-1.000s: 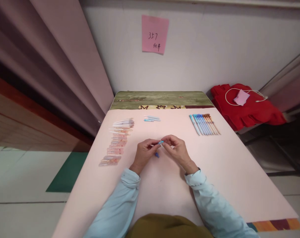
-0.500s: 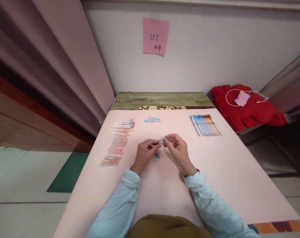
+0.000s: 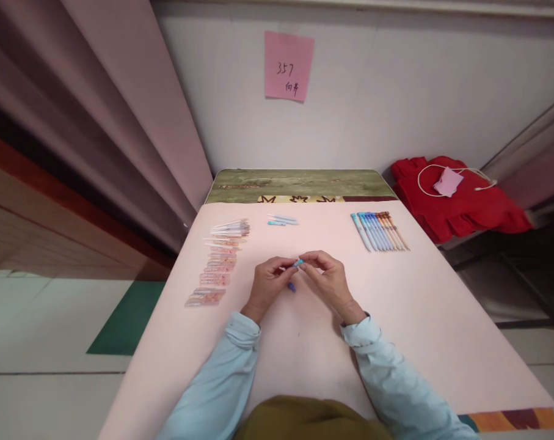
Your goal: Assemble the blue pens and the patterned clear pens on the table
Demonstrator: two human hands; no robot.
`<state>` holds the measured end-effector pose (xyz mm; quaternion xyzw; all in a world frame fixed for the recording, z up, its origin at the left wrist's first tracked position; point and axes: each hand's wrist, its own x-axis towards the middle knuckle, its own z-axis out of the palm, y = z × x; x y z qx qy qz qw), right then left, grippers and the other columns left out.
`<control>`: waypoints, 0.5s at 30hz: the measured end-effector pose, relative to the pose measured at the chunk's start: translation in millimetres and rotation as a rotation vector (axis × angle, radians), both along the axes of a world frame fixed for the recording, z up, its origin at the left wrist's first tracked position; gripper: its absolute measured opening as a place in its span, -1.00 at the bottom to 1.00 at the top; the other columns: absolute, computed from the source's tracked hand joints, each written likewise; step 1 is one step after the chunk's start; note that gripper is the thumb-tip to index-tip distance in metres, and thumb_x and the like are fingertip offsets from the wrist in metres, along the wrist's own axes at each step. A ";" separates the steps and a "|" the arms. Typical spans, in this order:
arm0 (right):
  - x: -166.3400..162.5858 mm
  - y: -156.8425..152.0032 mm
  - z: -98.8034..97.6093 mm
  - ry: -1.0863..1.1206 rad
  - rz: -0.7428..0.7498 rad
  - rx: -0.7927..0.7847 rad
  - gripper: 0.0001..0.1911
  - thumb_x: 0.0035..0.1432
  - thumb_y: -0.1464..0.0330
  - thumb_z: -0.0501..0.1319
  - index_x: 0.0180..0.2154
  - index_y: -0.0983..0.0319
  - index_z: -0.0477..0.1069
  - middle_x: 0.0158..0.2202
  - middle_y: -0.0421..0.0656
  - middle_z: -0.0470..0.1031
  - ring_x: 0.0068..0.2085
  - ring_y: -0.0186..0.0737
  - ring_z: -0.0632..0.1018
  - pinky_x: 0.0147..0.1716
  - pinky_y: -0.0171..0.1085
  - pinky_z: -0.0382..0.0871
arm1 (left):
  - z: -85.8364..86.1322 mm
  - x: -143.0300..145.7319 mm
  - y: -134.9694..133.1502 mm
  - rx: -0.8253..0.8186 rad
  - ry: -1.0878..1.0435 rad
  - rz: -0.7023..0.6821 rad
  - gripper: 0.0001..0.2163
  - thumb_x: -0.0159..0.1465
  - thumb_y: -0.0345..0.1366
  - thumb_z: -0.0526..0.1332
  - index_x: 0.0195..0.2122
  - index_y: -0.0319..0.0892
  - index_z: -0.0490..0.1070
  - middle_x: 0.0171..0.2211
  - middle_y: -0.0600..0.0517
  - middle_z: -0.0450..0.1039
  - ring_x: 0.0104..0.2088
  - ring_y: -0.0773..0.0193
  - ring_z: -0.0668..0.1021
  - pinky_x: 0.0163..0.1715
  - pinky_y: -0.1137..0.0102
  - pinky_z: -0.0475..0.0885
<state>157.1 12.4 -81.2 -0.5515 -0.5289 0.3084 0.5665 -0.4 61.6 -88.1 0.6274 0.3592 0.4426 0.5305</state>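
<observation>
Two bare hands, centre of frame: the left hand (image 3: 271, 280) pinched a small blue part (image 3: 296, 264); the right hand (image 3: 328, 276) pinched a bright-blue piece (image 3: 300, 261) at its tip. Half a second earlier the right hand had drawn its piece clear; now the pieces met again, which suggested a join being tried or seated. One dark-blue part (image 3: 292, 287), stubby and smooth, just below the left fingers; whether held or lying, could not be told.

Several pale-blue slender tubes (image 3: 286, 219), glossy, upper centre. One row of pens (image 3: 381, 231), blue to brown, knobbed tops, upper right. One sheaf of whitish thin sticks (image 3: 229, 228) and several pink patterned strips (image 3: 215, 280), left of centre. One covering (image 3: 418, 330), pale pink, matt, flat, beneath all.
</observation>
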 end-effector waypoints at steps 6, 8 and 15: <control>1.9 -1.0 2.5 -0.119 -0.007 0.049 -0.86 0.14 0.27 0.30 -0.27 0.17 0.54 -0.27 -0.13 0.57 -0.25 -0.20 0.58 -0.19 -0.21 0.49 | -5.6 -1.0 1.6 0.028 0.008 -0.021 -0.82 0.14 -0.22 0.35 -0.26 -0.14 0.60 -0.33 -0.04 0.57 -0.52 0.30 0.56 -0.54 0.39 0.52; 2.0 -1.2 1.6 -0.149 0.002 0.051 -0.87 0.15 0.28 0.30 -0.26 0.17 0.55 -0.27 -0.13 0.56 -0.25 -0.20 0.57 -0.19 -0.22 0.47 | -7.3 -1.1 1.9 0.053 0.032 -0.017 -0.83 0.15 -0.23 0.35 -0.26 -0.13 0.61 -0.32 -0.04 0.56 -0.51 0.29 0.56 -0.52 0.38 0.52; 2.7 0.8 -0.2 0.056 0.034 -0.049 -0.60 0.08 0.19 0.34 -0.05 0.19 0.48 -0.30 -0.14 0.56 -0.32 -0.24 0.56 -0.26 -0.25 0.48 | -1.4 0.1 1.9 -0.109 -0.045 0.017 -0.79 0.10 -0.20 0.38 -0.27 -0.17 0.59 -0.34 -0.03 0.58 -0.48 0.28 0.57 -0.47 0.38 0.52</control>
